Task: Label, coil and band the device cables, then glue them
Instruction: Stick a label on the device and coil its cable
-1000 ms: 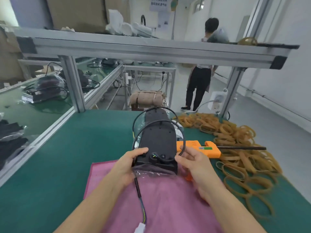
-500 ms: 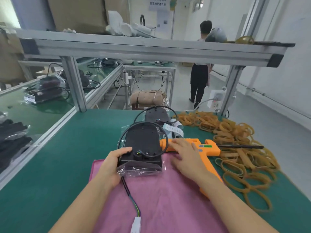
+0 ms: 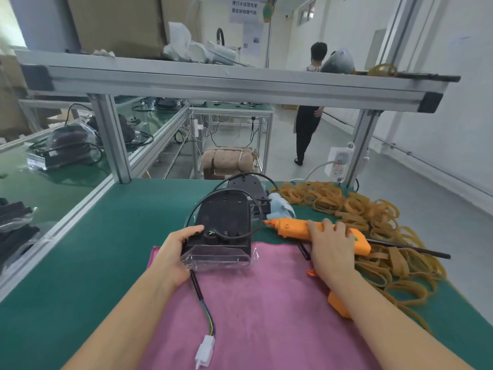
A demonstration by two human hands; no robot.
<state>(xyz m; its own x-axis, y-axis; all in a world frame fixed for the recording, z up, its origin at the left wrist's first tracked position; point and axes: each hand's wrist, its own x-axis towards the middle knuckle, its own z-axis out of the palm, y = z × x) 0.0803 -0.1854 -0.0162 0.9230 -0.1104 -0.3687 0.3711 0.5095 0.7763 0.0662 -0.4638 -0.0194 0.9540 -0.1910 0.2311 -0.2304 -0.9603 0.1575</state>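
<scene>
the right hand (image 3: 330, 244) lies over the orange glue gun (image 3: 296, 229), its fingers (image 3: 318, 226) draped across the top of the barrel and beginning to curl round it; the gun rests on the green worktop (image 3: 80, 263) with its nozzle pointing left toward the device. the left hand (image 3: 173, 249) grips the near left corner of the black device (image 3: 224, 220), thumb on top beside the cable exit, fingers wrapped round the side and hidden behind the housing.

the risks, as i judge them: the nozzle sits just beside the black cable loop (image 3: 190, 212) that arcs over the device, so a careless lift could drag the tip across the cable or the clear plastic film (image 3: 218, 260) wrapped round the device's near end, and a hot tip would melt or stick either. the gun's own black cord (image 3: 408, 248) trails right over the heap of rubber bands (image 3: 373, 217) and could snag them as it rises.

the device stands on the far edge of the pink cloth (image 3: 266, 303), directly under the left hand and near the right, just left of the nozzle. its lead runs out toward the viewer across the cloth and ends in a white connector (image 3: 205, 351), loose and well apart from both hands. a second similar device (image 3: 245, 182) sits just behind the first.
</scene>
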